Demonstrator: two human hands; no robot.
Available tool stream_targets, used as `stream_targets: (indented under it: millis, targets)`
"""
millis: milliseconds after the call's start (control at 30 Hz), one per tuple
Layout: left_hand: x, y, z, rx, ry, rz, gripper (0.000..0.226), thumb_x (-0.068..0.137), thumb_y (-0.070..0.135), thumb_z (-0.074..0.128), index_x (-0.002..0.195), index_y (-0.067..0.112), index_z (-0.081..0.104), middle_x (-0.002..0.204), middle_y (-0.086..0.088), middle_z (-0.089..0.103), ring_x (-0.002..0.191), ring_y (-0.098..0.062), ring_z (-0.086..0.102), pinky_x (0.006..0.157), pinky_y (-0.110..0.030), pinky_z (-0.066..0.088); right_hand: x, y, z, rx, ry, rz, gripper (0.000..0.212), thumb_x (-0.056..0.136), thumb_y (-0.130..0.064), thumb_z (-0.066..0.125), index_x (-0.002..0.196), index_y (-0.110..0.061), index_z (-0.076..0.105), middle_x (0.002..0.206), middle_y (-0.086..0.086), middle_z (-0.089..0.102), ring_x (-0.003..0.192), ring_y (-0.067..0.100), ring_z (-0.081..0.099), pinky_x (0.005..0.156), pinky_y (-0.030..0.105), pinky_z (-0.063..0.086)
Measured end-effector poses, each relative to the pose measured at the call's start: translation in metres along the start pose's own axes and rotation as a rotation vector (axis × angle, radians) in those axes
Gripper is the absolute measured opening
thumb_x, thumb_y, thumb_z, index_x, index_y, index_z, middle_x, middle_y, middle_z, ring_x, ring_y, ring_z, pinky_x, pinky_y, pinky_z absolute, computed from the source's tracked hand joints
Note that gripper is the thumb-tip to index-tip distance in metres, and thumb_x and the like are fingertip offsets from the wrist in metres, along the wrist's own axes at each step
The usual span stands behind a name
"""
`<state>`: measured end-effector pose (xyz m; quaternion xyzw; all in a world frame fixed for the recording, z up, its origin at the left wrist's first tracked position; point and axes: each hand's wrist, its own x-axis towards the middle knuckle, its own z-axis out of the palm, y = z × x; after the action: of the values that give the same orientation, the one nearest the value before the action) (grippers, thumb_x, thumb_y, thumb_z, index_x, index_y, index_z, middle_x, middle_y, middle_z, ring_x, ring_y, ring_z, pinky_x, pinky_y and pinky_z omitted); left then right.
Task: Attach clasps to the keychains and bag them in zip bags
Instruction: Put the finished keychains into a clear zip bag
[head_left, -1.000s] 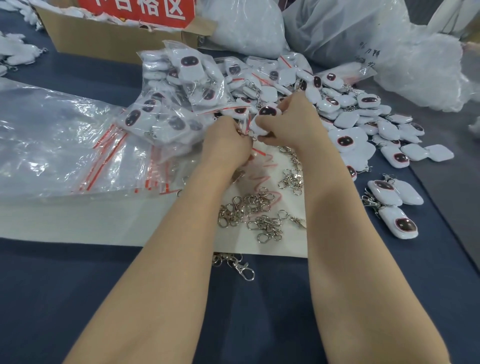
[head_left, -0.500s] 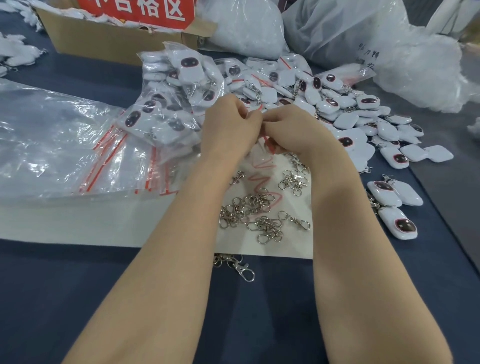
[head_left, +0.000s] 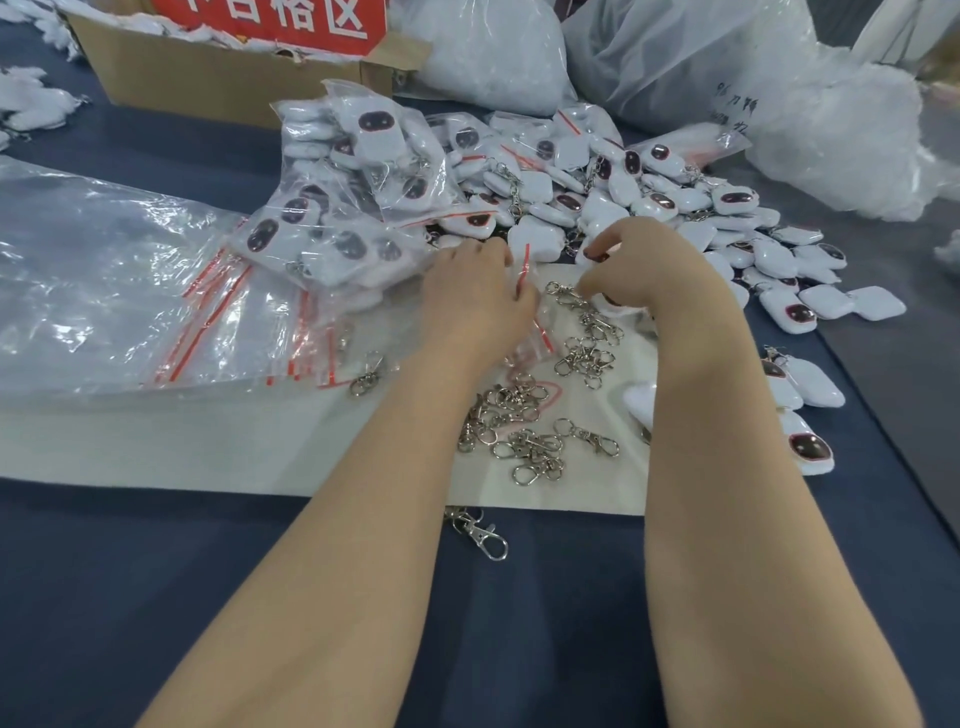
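Observation:
My left hand (head_left: 475, 293) grips a small clear zip bag (head_left: 525, 270) with a red seal strip, just above the white sheet (head_left: 208, 441). My right hand (head_left: 647, 265) is a little to the right, fingers curled, pinching a white keychain (head_left: 613, 307) whose metal clasp (head_left: 565, 292) sticks out toward the bag. The keychain is mostly hidden under the hand. Loose silver clasps (head_left: 530, 421) lie scattered on the sheet below both hands. A heap of loose white keychains (head_left: 691, 208) lies behind my right hand.
Bagged keychains (head_left: 358, 208) are piled behind my left hand. Empty zip bags (head_left: 130, 291) are stacked at the left. A cardboard box (head_left: 218, 78) and large plastic sacks (head_left: 779, 93) stand at the back. One clasp (head_left: 480, 535) lies on the blue tablecloth near the sheet's edge.
Both hands have come down and apart from where they met in front of the pile. My left hand now holds a zip bag; the clasp hangs from the keychain in my right.

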<state>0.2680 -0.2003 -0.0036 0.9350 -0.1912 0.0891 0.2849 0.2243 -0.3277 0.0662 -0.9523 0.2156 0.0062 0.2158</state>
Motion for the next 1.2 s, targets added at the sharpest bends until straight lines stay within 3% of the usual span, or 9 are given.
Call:
stream_targets:
  millis: [133,200,300,500,833,933,1067,1133,1200]
  targets:
    - [-0.003,0.001,0.000,0.035,0.010,-0.004,0.035,0.091,0.037,0.049,0.117,0.014,0.056,0.117,-0.007,0.058,0.113,-0.028,0.048,0.091,-0.036,0.037,0.001,0.001,-0.001,0.226,0.107,-0.044,0.036,0.089,-0.004,0.052,0.122,-0.016,0.060,0.113,0.008,0.066,0.081,0.018,0.058,0.059,0.023,0.040]
    - [-0.004,0.001,-0.001,0.019,0.016,-0.010,0.034,0.092,0.036,0.050,0.116,0.014,0.056,0.115,-0.007,0.058,0.112,-0.027,0.048,0.089,-0.036,0.038,0.001,0.002,-0.001,0.169,0.117,-0.030,0.037,0.090,-0.002,0.050,0.122,-0.016,0.062,0.118,0.009,0.065,0.098,0.023,0.060,0.069,0.022,0.041]
    - [-0.005,0.002,-0.002,0.017,0.020,-0.014,0.034,0.092,0.036,0.050,0.116,0.014,0.057,0.116,-0.007,0.058,0.112,-0.027,0.049,0.089,-0.037,0.038,-0.002,0.003,0.000,-0.005,-0.037,-0.044,0.043,0.088,-0.002,0.051,0.127,-0.019,0.061,0.128,0.007,0.059,0.113,0.026,0.057,0.081,0.026,0.039]
    - [-0.005,0.003,-0.003,0.029,0.010,-0.025,0.033,0.092,0.035,0.048,0.117,0.014,0.057,0.117,-0.006,0.057,0.112,-0.026,0.048,0.090,-0.037,0.038,0.006,0.008,0.010,-0.067,-0.060,-0.013,0.048,0.089,-0.004,0.045,0.133,-0.021,0.055,0.140,0.013,0.047,0.090,0.026,0.045,0.071,0.031,0.039]
    - [-0.005,0.005,-0.005,0.042,-0.003,-0.033,0.034,0.093,0.035,0.047,0.118,0.015,0.057,0.117,-0.004,0.058,0.111,-0.024,0.049,0.090,-0.036,0.039,0.015,0.012,0.023,0.099,0.131,0.107,0.047,0.088,-0.004,0.054,0.132,-0.014,0.045,0.138,0.018,0.039,0.101,0.033,0.055,0.077,0.034,0.041]
    - [-0.005,0.004,-0.005,0.036,-0.002,-0.031,0.033,0.092,0.035,0.048,0.117,0.015,0.057,0.116,-0.004,0.058,0.110,-0.024,0.050,0.090,-0.035,0.040,0.017,0.011,0.030,0.202,0.326,0.073,0.046,0.087,-0.009,0.064,0.127,-0.006,0.041,0.125,0.013,0.051,0.109,0.030,0.053,0.074,0.031,0.035]
    - [-0.005,0.004,-0.005,0.031,-0.001,-0.026,0.035,0.092,0.035,0.047,0.118,0.015,0.057,0.116,-0.005,0.058,0.110,-0.025,0.050,0.089,-0.036,0.039,0.020,0.010,0.038,0.400,0.372,0.085,0.048,0.085,-0.033,0.070,0.120,-0.006,0.049,0.099,0.002,0.050,0.092,0.019,0.051,0.072,0.028,0.038]
    - [-0.005,0.004,-0.005,0.034,-0.001,-0.029,0.035,0.092,0.036,0.047,0.117,0.015,0.058,0.116,-0.005,0.058,0.110,-0.026,0.050,0.089,-0.036,0.039,0.023,0.011,0.040,0.577,0.383,0.080,0.029,0.085,-0.038,0.070,0.094,-0.014,0.056,0.084,-0.003,0.048,0.073,0.013,0.046,0.064,0.024,0.036]
    - [-0.005,0.004,-0.005,0.039,0.008,-0.032,0.034,0.091,0.035,0.048,0.116,0.015,0.058,0.116,-0.005,0.058,0.112,-0.026,0.049,0.089,-0.035,0.038,0.024,0.010,0.039,0.726,0.426,0.054,0.030,0.084,-0.039,0.070,0.078,-0.020,0.048,0.073,-0.009,0.041,0.065,0.008,0.040,0.059,0.022,0.034]
